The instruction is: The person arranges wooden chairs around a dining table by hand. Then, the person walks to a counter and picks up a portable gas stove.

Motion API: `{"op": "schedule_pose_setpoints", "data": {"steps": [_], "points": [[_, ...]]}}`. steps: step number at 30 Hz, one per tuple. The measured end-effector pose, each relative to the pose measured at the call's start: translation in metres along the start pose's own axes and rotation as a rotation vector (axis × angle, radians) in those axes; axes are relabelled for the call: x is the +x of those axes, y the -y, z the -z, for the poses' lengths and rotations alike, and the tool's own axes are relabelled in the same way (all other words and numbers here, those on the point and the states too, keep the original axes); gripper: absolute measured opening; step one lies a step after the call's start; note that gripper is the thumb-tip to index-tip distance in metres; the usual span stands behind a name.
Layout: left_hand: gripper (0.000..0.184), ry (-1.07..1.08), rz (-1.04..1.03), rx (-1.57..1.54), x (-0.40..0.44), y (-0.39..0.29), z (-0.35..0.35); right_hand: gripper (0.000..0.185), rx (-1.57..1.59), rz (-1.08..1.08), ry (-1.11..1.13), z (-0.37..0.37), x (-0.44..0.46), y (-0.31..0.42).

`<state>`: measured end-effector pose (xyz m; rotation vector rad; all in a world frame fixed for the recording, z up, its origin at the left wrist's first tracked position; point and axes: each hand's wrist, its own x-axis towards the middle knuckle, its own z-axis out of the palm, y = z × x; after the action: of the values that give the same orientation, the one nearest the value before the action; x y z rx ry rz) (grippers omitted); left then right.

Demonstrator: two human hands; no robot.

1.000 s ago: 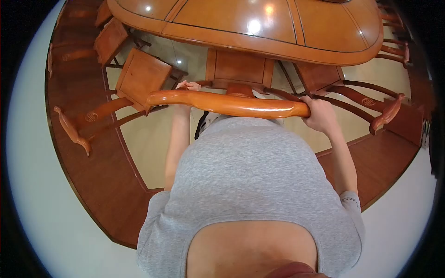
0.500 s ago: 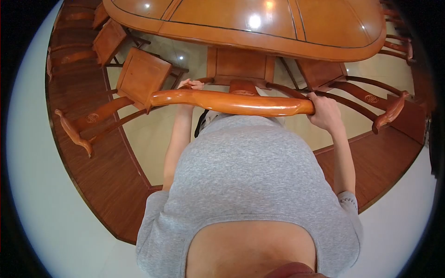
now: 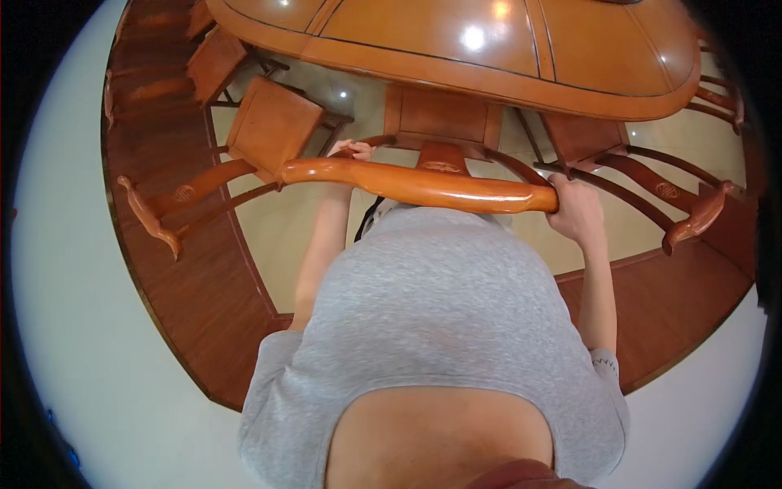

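Note:
A wooden chair (image 3: 423, 189) with a glossy curved top rail stands right before my body, its back toward me. Its seat (image 3: 444, 114) reaches partly under the table's edge. My right hand (image 3: 577, 205) is wrapped around the right end of the top rail. On the other side my left hand (image 3: 350, 151) has its fingers curled at the chair's left upright, just beyond the rail, which hides part of the palm. A carved splat (image 3: 442, 159) runs down between the rail and the seat.
A large rounded wooden table (image 3: 423, 49) spans the top of the view. Similar chairs stand on the left (image 3: 273, 126) and right (image 3: 582, 134), close beside mine. Dark wooden flooring (image 3: 195, 293) borders the pale tiles (image 3: 269, 244), with a white surface (image 3: 106, 326) beyond.
The table and neighbouring chairs have shifted right in view. The held chair's rail sits slightly farther right and lower, with more of its splat showing. Both hands keep their hold.

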<state>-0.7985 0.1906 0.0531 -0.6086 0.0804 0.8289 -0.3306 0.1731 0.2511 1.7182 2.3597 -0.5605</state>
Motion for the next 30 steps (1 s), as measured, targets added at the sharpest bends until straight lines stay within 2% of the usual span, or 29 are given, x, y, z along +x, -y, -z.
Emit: {"op": "schedule_pose_setpoints", "data": {"steps": [3, 7, 9, 12, 17, 19, 21, 22, 23, 24, 25, 27, 28, 30], "points": [[0.022, -0.040, -0.145, 0.157, -0.001, 0.004, 0.002, 0.027, -0.010, 0.020, -0.003, -0.001, 0.002, 0.000], [0.023, -0.113, -0.209, 0.076, -0.001, 0.007, -0.005, 0.027, 0.002, 0.001, 0.014, 0.005, 0.003, 0.004], [0.023, -0.019, -0.096, 0.090, -0.001, 0.005, -0.001, 0.027, 0.008, 0.011, 0.018, 0.003, 0.002, 0.004], [0.022, -0.115, -0.177, -0.002, -0.001, 0.009, -0.002, 0.029, -0.014, 0.010, 0.048, 0.006, 0.005, 0.005], [0.022, 0.010, -0.074, 0.066, -0.004, 0.012, 0.000, 0.026, -0.009, -0.016, 0.079, 0.003, 0.006, 0.007], [0.027, -0.194, -0.400, 0.572, -0.009, 0.025, -0.004, 0.030, -0.031, -0.032, 0.133, 0.002, 0.002, 0.013], [0.030, -0.136, -0.512, 0.530, -0.003, 0.015, 0.035, 0.039, -0.090, -0.110, 0.063, -0.001, 0.001, 0.019], [0.031, -0.253, -0.586, 0.671, 0.000, 0.017, 0.042, 0.039, -0.108, -0.085, 0.057, 0.001, 0.002, 0.027], [0.032, -0.379, -0.660, 0.809, -0.005, 0.018, 0.046, 0.049, -0.108, -0.069, 0.041, 0.001, 0.002, 0.038], [0.033, -0.507, -0.677, 0.619, -0.023, 0.024, 0.047, 0.059, -0.104, -0.051, 0.027, 0.002, 0.002, 0.050], [0.033, -0.500, -0.703, 0.606, -0.038, 0.029, 0.048, 0.059, -0.114, -0.025, 0.024, 0.001, 0.003, 0.065], [0.032, -0.720, -0.595, 0.483, -0.065, 0.030, 0.059, 0.062, -0.033, 0.085, -0.119, -0.001, 0.003, 0.098], [0.032, -0.715, -0.612, 0.480, -0.083, 0.033, 0.066, 0.070, -0.030, 0.155, -0.136, -0.002, 0.001, 0.114], [0.029, -0.795, -0.635, 0.457, -0.118, 0.029, 0.089, 0.072, -0.082, 0.169, -0.190, -0.015, 0.003, 0.145]]}}
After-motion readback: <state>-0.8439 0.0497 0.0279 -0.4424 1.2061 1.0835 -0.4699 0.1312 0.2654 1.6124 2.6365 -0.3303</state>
